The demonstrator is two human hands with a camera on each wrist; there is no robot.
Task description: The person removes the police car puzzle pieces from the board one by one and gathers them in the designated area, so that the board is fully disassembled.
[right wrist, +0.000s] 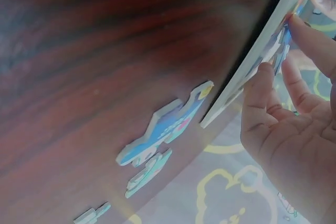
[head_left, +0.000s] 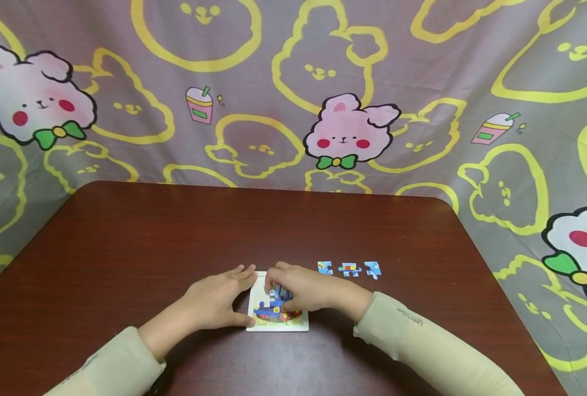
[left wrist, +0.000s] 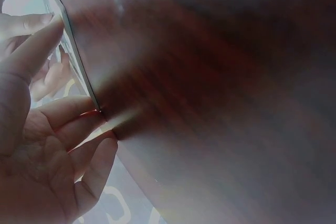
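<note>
A small jigsaw tray (head_left: 277, 329) with a pale rim lies near the front of the brown table. Fitted pieces (head_left: 264, 313) along its lower part show a blue vehicle; bare backing shows at its upper left. My left hand (head_left: 209, 301) rests against the tray's left side, thumb at the near corner and fingers spread at the far one. Over the tray, my right hand (head_left: 305, 287) pinches a blue puzzle piece (right wrist: 284, 51) between thumb and fingers. That piece stands tilted against the tray in the right wrist view, partly hidden by the fingers.
Three loose puzzle pieces lie in a row right of the tray's far end: a left one (head_left: 325, 268), a middle one (head_left: 349, 269) and a right one (head_left: 372, 269). A patterned curtain (head_left: 254, 99) hangs behind the table (head_left: 199, 231) and along its sides.
</note>
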